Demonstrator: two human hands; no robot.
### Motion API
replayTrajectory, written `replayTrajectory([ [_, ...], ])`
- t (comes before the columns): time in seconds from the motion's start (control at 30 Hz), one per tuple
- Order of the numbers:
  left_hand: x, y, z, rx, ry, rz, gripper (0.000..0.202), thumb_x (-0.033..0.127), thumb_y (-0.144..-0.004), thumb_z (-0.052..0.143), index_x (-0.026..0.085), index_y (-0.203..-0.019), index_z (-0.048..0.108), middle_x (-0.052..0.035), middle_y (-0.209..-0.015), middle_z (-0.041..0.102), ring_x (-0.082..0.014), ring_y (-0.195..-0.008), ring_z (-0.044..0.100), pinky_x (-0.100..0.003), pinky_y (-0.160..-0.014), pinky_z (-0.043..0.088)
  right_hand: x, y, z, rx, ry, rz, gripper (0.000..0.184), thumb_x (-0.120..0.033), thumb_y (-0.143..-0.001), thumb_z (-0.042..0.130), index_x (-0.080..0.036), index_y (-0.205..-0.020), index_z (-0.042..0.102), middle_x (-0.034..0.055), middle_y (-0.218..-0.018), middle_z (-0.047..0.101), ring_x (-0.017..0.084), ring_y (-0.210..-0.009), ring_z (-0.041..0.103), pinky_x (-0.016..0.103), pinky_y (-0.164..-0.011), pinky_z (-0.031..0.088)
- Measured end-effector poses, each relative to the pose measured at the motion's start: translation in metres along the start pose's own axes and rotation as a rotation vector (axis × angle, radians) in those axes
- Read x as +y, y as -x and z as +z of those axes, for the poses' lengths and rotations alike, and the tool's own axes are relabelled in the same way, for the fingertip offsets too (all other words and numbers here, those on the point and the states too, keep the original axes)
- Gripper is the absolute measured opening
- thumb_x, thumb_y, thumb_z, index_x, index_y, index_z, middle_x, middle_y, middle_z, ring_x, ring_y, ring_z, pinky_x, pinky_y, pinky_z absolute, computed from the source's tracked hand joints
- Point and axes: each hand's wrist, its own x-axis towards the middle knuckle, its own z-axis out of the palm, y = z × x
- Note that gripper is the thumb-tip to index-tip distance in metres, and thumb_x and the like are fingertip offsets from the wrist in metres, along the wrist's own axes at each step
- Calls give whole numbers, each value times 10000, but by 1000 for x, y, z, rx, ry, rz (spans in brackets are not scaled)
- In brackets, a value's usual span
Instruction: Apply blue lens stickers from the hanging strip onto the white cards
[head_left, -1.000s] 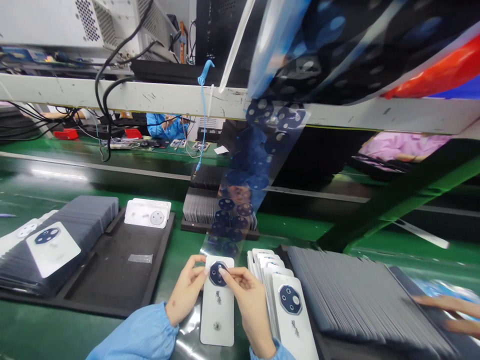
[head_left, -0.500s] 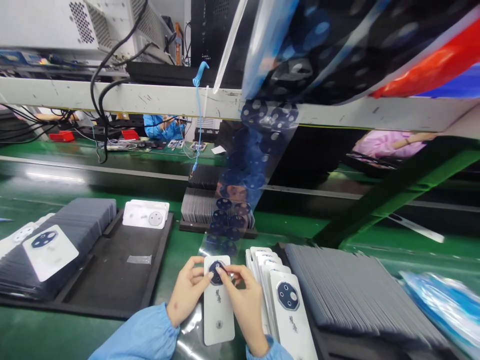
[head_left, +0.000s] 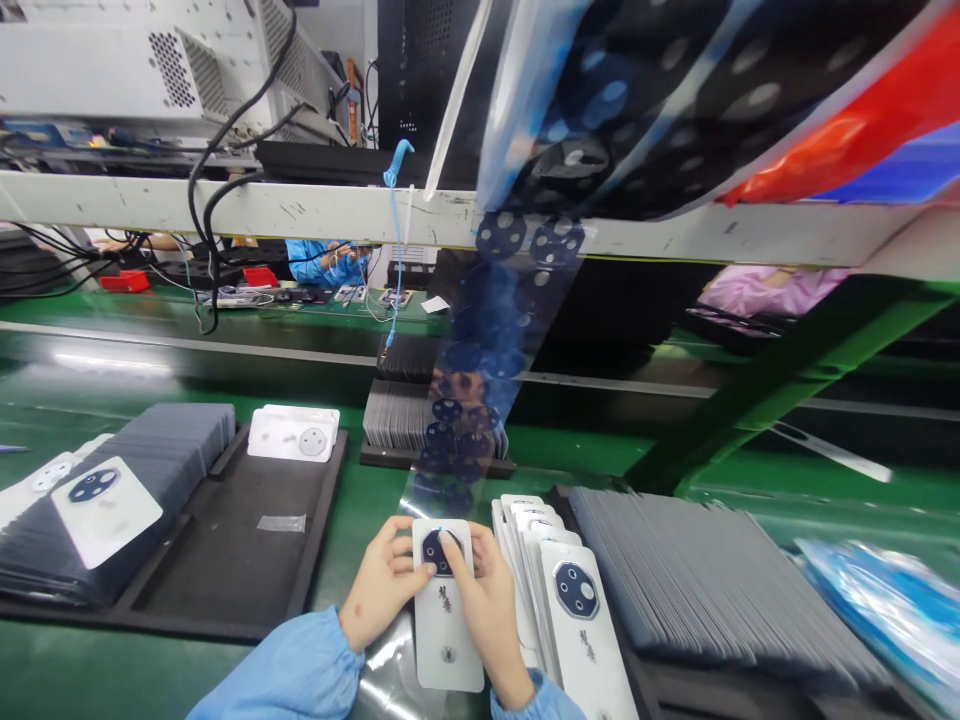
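A white phone back panel [head_left: 448, 640] is held upright before me, with dark characters and a small round mark on its face. Near its top sits a dark round camera-lens sticker [head_left: 430, 543], partly covered by my fingers. My left hand [head_left: 381, 582] is closed on the panel's left edge, its thumb against the sticker's lower left. Gripping the right edge, my right hand [head_left: 486, 598] presses its thumb on the sticker. A clear film strip [head_left: 457, 440] with rows of dark round stickers hangs down behind the panel.
Right of my hands stands a row of similar white panels [head_left: 574, 640], beside a tray of grey sheets [head_left: 720, 570]. On the left are a black tray [head_left: 225, 560], more grey sheets [head_left: 172, 440] and loose white panels [head_left: 109, 525]. A white shelf beam [head_left: 315, 208] crosses above.
The panel and both hands have shifted slightly right. My right fingers have gone from a pinch at the sticker to wrapping the panel's right edge, with the thumb flat on the sticker.
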Motion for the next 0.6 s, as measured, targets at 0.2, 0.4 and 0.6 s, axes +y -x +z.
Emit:
replayTrajectory([
  [0.2, -3, -3, -3, 35, -20, 7, 481, 250, -658, 807, 175, -1004, 481, -77, -843, 740, -206, -694, 715, -266, -599, 543, 1, -3, -6, -65, -96, 18, 367, -505, -857, 591, -179, -1023, 616, 99, -1017, 703, 265, -929, 662, 377, -819, 526],
  [0.4, -3, -8, -9, 58, 42, 58, 434, 332, -720, 758, 169, -1011, 481, -64, -815, 749, -173, -617, 689, -265, -581, 531, 9, -12, -7, -262, -227, 82, 594, -409, -751, 739, -219, -1270, 522, 99, -1292, 597, 277, -1172, 570, 438, -1002, 456],
  [0.6, -1, -4, -3, 70, 38, 99, 403, 455, -730, 731, 195, -854, 450, -20, -707, 733, -136, -550, 655, -216, -525, 480, 17, 2, 0, -155, 183, -18, 768, -433, -737, 695, -203, -1399, 383, 127, -1352, 524, 309, -1224, 518, 453, -1012, 442],
])
